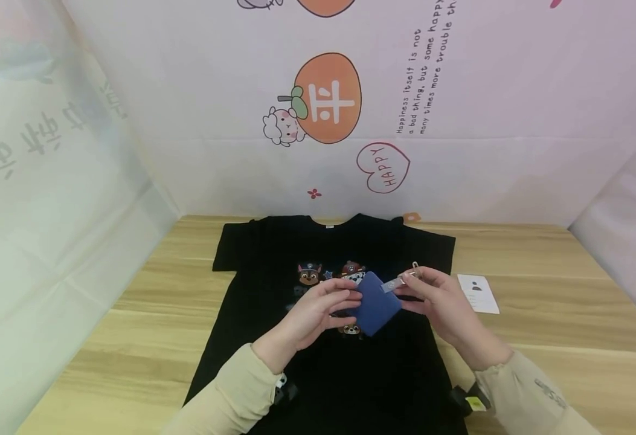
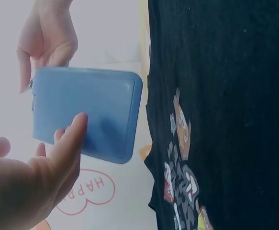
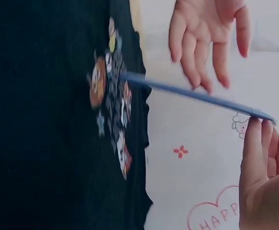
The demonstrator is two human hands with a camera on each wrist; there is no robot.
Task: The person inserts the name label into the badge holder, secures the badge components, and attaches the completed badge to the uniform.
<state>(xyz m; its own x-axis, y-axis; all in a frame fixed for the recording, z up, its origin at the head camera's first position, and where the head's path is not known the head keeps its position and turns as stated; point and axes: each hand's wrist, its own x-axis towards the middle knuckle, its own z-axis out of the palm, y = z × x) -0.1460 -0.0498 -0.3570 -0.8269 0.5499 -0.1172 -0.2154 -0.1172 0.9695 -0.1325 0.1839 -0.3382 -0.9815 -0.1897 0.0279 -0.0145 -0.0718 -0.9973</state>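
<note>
A blue card holder (image 1: 376,309), flat with rounded corners, is held up over a black T-shirt (image 1: 339,386). A short pale strap with a metal clip (image 1: 396,283) is attached at its upper right edge. My right hand (image 1: 443,305) pinches the holder near the strap, thumb at the clip and fingertips along the edge. From the left, my left hand (image 1: 318,314) meets the holder with extended fingers; in the left wrist view one finger lies across the holder's face (image 2: 96,91). The right wrist view shows the holder edge-on, the left fingers spread beside it.
Cartoon dogs are printed on the shirt's chest, partly covered by the hands. A white printed card (image 1: 478,294) lies right of the shirt on the wooden table (image 1: 557,272). A pale printed cloth backdrop (image 1: 231,121) rises behind and at both sides.
</note>
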